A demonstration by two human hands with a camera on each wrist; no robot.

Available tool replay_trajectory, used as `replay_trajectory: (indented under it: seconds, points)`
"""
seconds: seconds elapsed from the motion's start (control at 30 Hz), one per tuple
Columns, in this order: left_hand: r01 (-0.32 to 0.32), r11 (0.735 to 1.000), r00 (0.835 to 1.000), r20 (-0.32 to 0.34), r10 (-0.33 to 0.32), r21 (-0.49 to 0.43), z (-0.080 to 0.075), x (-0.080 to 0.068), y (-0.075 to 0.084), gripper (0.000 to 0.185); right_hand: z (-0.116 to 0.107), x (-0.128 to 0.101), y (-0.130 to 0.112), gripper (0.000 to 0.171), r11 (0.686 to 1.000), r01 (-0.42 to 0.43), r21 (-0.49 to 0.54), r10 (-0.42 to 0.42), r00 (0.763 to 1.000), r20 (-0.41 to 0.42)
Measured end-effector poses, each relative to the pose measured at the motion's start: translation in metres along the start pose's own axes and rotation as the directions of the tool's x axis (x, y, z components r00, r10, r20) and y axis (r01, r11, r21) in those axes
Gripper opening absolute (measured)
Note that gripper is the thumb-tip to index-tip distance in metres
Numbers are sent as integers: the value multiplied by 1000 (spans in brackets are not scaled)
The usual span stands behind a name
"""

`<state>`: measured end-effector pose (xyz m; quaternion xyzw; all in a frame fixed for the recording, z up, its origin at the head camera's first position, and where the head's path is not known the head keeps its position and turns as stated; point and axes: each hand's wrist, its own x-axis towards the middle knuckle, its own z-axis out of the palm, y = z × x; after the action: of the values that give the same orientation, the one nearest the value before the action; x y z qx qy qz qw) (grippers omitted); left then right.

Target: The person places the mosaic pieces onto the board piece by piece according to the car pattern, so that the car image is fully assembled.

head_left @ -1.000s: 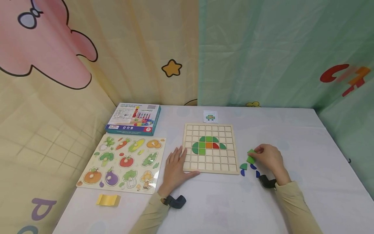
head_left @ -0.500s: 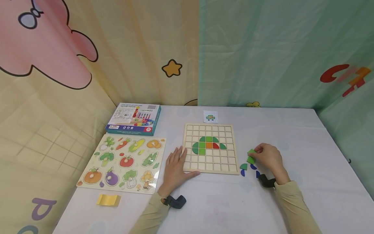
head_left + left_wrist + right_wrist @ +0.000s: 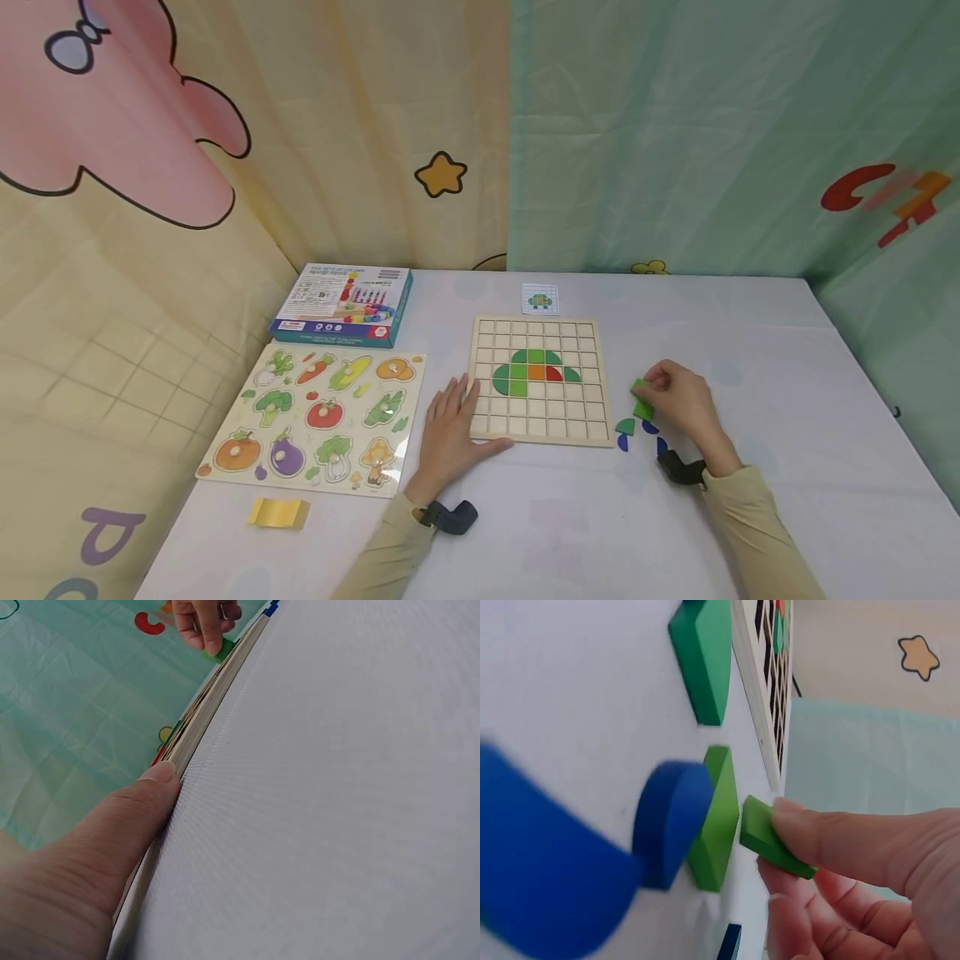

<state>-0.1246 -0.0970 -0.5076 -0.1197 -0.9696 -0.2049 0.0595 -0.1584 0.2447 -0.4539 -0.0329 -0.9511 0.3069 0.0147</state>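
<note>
Green tile [image 3: 760,829] is held near blue pieces [image 3: 682,814] and board [image 3: 537,423].

Card [image 3: 540,299] behind board [image 3: 540,422]; puzzle [image 3: 300,427] left (box [image 3: 342,305] behind); loose tiles [image 3: 625,427] right.

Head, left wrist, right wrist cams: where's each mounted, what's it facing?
Head: worn on head, facing forward and down at grid board; left hand, right hand and sleeves show.
Left wrist: on that wrist, facing along the board's edge; left hand close up, right hand at top.
Right wrist: on that wrist, facing the pinched green tile; right hand at lower right.
Shared: curtain star, head and right wrist.
</note>
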Motion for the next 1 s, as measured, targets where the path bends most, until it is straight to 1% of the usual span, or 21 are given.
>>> replay_trajectory:
  seconds: [0.1, 0.2, 0.27, 0.43, 0.53, 0.67, 0.87, 1.0]
  points:
    - [2, 1000, 1000, 3, -2, 4, 0, 0, 0, 106, 4, 1, -6, 23, 997, 74, 28, -74, 997, -22]
    - [3, 1000, 1000, 5, -3, 7, 0, 0, 0, 106, 9, 1, -15, 22, 991, 122, 52, -121, 993, -11]
    - [2, 1000, 1000, 5, -2, 5, 1, 0, 0, 106, 13, 2, -22, 21, 989, 131, 67, -132, 991, 11]
    - [3, 1000, 1000, 4, -3, 6, 2, 1, -1, 106, 25, 6, -42, 20, 984, 130, 119, -141, 985, 96]
    - [5, 1000, 1000, 1, -5, 11, 3, 1, -2, 106, 33, 9, -55, 20, 977, 148, 154, -169, 977, 130]
    - [4, 1000, 1000, -2, -4, 21, 4, 2, -2, 106, 44, 11, -69, 15, 963, 200, 181, -228, 963, 145]
    - [4, 1000, 1000, -1, -4, 31, 5, 2, -3, 106, 57, 14, -85, 8, 947, 271, 174, -300, 939, 170]
    - [3, 1000, 1000, 1, -3, 24, 4, 1, -2, 106, 62, 14, -92, 6, 945, 288, 153, -314, 931, 186]
